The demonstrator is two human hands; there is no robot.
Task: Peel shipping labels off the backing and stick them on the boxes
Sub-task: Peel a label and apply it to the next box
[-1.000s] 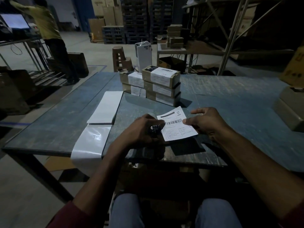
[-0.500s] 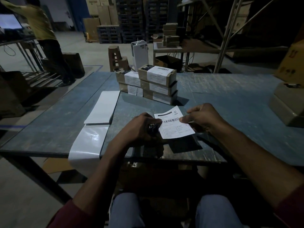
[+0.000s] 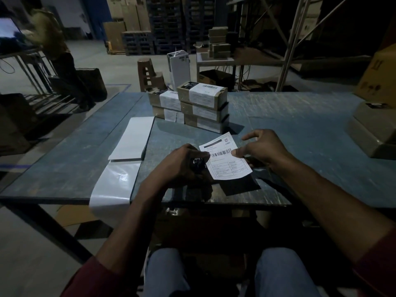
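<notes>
A white shipping label (image 3: pixel 227 158) with a barcode hangs just above the near part of the table, held by both hands. My left hand (image 3: pixel 184 163) pinches its left edge and also holds a small dark object I cannot identify. My right hand (image 3: pixel 260 148) pinches the label's right edge between thumb and forefinger. Behind the label stands a stack of brown boxes (image 3: pixel 203 110) with white labels on them. A long strip of glossy backing paper (image 3: pixel 120 174) lies to the left and hangs over the table's front edge.
The blue-grey table (image 3: pixel 300 133) carries more brown boxes (image 3: pixel 372 133) at its right edge. A person (image 3: pixel 55 61) stands at a desk far left. A stool (image 3: pixel 147 76), shelving and stacked cartons fill the floor beyond the table.
The label has stayed between both hands. My right hand shifted its grip slightly on the label's right edge, fingers now spread wider. The view came a little closer.
</notes>
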